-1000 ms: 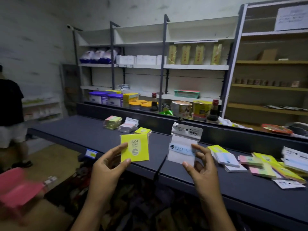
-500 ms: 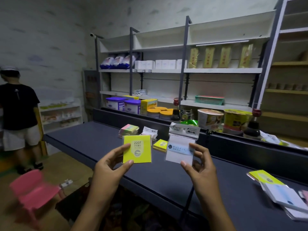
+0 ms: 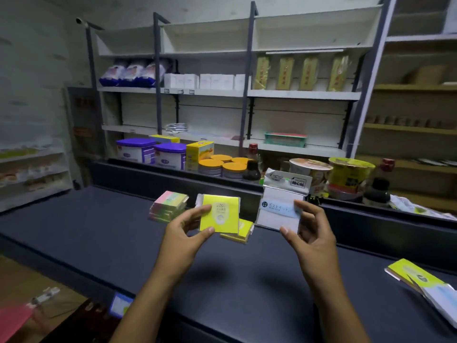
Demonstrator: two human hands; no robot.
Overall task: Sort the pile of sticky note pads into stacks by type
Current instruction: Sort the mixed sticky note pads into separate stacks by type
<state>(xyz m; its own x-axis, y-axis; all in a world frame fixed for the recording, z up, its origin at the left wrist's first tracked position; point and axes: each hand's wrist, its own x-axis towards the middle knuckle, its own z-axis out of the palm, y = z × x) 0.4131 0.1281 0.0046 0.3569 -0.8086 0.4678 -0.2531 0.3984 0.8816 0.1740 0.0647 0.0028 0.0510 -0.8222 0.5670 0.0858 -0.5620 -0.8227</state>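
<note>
My left hand (image 3: 184, 233) pinches a yellow sticky note pad (image 3: 221, 215) by its lower left corner, above the dark counter (image 3: 86, 224). My right hand (image 3: 309, 229) holds a white packaged pad with a blue label (image 3: 279, 206) upright. Just behind the yellow pad lie a small stack of yellow pads (image 3: 239, 231) and a stack of pink-and-green pads (image 3: 168, 205). A white stack behind the yellow pad is mostly hidden. At the right edge lie more unsorted pads (image 3: 420, 280).
A raised ledge at the counter's back carries purple-lidded tubs (image 3: 153, 153), a yellow box (image 3: 199, 154), orange-lidded jars (image 3: 222, 165), sauce bottles (image 3: 253, 164) and noodle cups (image 3: 348, 173). Shelving stands behind. A pink chair (image 3: 10, 323) sits low on the left.
Both hands have carried their pads forward and lower, over the sorted stacks. The view has swung left, so the unsorted pile slid to the right edge and the person at left is gone.
</note>
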